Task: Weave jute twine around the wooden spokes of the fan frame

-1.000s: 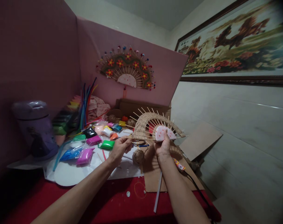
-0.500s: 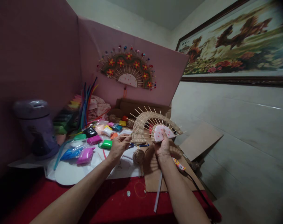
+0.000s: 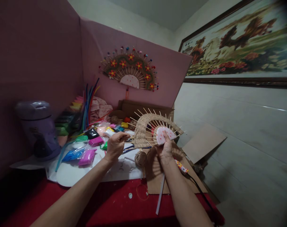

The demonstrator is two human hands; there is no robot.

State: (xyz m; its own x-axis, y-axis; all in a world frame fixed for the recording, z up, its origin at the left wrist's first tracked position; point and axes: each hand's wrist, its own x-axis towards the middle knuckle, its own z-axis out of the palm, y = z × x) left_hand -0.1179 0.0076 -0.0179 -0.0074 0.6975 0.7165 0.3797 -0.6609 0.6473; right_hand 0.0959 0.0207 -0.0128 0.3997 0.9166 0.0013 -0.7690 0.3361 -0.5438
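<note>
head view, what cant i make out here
Head: most fingers of the right hand, hidden behind the pink-dotted white base of the tan woven fan.
Head: what the left hand pinches, too small and hidden by its fingers.
Head: the right end of the brown-framed horse painting, cut off by the image edge.
</note>
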